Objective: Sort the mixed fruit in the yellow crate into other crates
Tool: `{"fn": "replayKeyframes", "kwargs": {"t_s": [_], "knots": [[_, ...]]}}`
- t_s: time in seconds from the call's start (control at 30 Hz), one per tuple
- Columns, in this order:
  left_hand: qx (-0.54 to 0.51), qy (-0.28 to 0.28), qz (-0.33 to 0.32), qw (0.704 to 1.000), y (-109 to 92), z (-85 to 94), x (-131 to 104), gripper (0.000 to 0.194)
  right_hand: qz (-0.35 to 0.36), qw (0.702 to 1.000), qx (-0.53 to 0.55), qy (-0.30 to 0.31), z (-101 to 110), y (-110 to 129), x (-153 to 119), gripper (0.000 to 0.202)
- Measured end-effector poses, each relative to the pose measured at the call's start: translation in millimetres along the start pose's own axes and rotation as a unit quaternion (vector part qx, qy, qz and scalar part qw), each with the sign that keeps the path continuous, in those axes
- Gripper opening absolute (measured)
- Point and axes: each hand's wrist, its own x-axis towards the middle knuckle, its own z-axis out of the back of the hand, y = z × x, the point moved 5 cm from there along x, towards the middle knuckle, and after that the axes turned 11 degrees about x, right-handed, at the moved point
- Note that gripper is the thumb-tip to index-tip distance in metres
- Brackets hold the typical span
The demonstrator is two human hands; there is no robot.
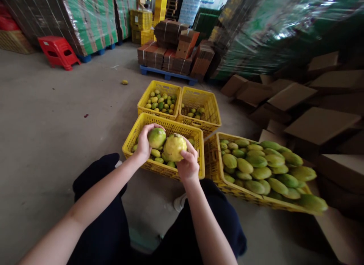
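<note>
My left hand is closed around a green papaya. A yellow papaya with its stem end up is gripped in my right hand, the thumb across its side. Both papayas are held side by side over the near yellow crate. More green and yellow papayas lie inside that crate, partly hidden by my hands and the held fruit.
Behind stand a yellow crate with small papayas and another holding several papayas. At right, a crate is heaped with papayas. Empty cardboard boxes crowd the right. A loose fruit and red stool are on the floor.
</note>
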Motion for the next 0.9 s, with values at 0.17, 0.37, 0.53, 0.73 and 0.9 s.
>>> {"fn": "replayKeyframes", "kwargs": {"t_s": [0.17,0.37,0.53,0.73,0.9], "knots": [[-0.099,0.003,0.258,0.961,24,-0.1,7,0.035,-0.110,0.986,0.095,-0.084,8,-12,10,0.034],[-0.147,0.012,0.317,0.937,26,-1.2,7,0.034,-0.193,0.955,0.190,-0.125,27,-18,17,0.038],[-0.151,0.053,0.332,0.930,28,-2.5,8,0.037,-0.210,0.950,0.207,-0.098,27,-19,18,0.038],[-0.153,0.110,0.384,0.904,31,-5.5,2,0.058,-0.228,0.942,0.222,-0.104,30,-25,17,0.035],[-0.118,0.129,0.332,0.927,29,-9.4,1,0.047,-0.217,0.948,0.207,-0.104,27,-21,17,0.032]]}}
